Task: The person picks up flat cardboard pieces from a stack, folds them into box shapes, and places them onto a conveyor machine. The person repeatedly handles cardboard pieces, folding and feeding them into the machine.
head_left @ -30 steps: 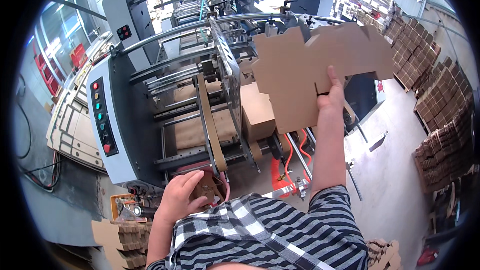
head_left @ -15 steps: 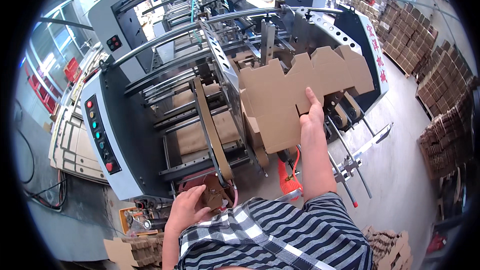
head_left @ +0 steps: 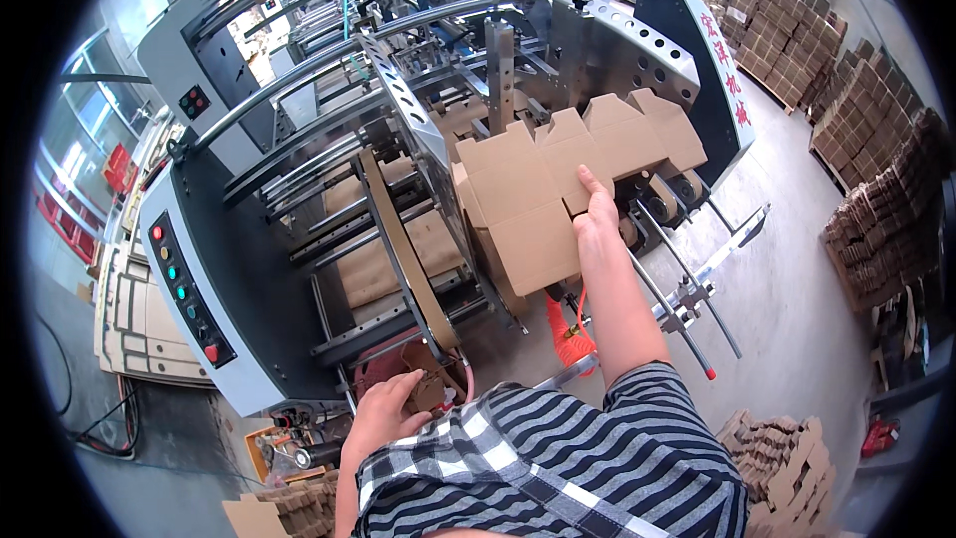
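Note:
My right hand [head_left: 595, 211] grips a flat brown cardboard box blank [head_left: 533, 194] by its near right edge. The thumb lies on top, and the other fingers are hidden beneath. Tabs and creases show along the blank's far side, and it tilts over the front end of a machine [head_left: 398, 125] with rollers and belts. Close to my body on the left, my left hand [head_left: 388, 410] holds nothing, its fingers apart. It is beside a brown carton [head_left: 430, 391] below the end of a tan belt [head_left: 406, 259].
A control panel [head_left: 184, 294] with coloured buttons is on the machine's left side. Metal rods [head_left: 687, 314] stick out at the right, near a coiled orange hose [head_left: 568, 334]. Cardboard stacks [head_left: 782, 468] stand low right, low left and along the far right.
The whole view has shifted, so the machine appears farther left. My right hand still has the blank, which looks slightly flatter. My left hand stays near my body.

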The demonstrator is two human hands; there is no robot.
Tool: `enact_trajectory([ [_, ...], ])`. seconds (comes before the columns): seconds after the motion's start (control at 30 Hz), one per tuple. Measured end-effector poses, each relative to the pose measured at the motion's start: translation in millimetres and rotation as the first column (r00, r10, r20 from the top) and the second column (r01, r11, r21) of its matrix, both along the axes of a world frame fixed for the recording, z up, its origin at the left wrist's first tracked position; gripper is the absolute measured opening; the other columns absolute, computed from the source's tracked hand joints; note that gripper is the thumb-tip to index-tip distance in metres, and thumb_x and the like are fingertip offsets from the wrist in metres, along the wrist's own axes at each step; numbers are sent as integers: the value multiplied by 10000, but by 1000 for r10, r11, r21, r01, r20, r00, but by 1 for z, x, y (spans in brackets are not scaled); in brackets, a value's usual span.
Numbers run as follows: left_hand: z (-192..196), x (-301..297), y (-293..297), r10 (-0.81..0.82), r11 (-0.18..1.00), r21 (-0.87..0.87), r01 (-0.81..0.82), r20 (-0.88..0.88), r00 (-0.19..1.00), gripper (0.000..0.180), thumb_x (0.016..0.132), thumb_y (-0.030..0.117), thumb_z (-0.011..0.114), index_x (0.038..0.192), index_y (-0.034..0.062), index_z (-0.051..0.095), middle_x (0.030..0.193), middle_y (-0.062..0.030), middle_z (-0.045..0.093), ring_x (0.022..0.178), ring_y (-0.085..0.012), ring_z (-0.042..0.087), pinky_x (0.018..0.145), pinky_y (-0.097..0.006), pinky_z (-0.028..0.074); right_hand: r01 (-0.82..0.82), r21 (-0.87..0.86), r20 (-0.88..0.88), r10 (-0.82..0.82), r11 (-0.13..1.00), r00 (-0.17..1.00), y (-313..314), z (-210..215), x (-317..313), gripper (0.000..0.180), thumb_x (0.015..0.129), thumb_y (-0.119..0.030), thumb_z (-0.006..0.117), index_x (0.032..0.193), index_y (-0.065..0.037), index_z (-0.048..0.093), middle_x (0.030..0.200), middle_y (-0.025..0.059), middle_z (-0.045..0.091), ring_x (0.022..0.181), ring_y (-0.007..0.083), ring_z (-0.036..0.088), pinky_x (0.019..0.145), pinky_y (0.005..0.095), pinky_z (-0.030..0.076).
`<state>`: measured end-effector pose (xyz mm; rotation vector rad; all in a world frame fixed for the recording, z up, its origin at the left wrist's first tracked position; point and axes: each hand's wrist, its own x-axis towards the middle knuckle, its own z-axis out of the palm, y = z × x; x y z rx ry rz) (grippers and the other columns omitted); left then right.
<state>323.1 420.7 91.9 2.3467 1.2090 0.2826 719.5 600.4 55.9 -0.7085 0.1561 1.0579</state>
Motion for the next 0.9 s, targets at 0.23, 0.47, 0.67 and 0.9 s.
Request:
enact_trajectory([
  [0.23,-7,-2,-2,8,999,-47,-9,-14,1000,630,657,198,744,1216,55,491,1112,-159,576,1005,-336,555,866,-400,439,86,-96,3,-86,992,996,26,-9,-2,494,661,60,746,1114,49,549,1102,133,591,956,259,586,845,401,501],
  [0.47,-11,9,-2,-16,999,-39,16,-18,1000,621,657,197,748,1209,53,501,1067,-161,596,977,-333,569,851,-393,449,96,-115,14,-95,989,995,20,7,-10,489,662,43,755,1110,38,557,1099,129,595,942,250,588,830,390,508],
  [0.67,-22,3,-3,5,996,-88,-5,-6,1000,612,647,194,758,1194,57,521,996,-147,630,914,-322,599,809,-379,474,106,-159,31,-103,982,994,24,-10,-6,497,674,28,756,1125,38,549,1119,130,585,961,253,578,836,385,506],
  [0.9,-32,0,-4,45,988,-149,-41,21,999,603,647,178,755,1191,60,525,991,-144,636,885,-295,619,787,-370,487,51,-126,-19,-53,991,998,21,-21,-5,471,706,22,730,1137,28,541,1112,132,589,973,273,582,843,429,498],
])
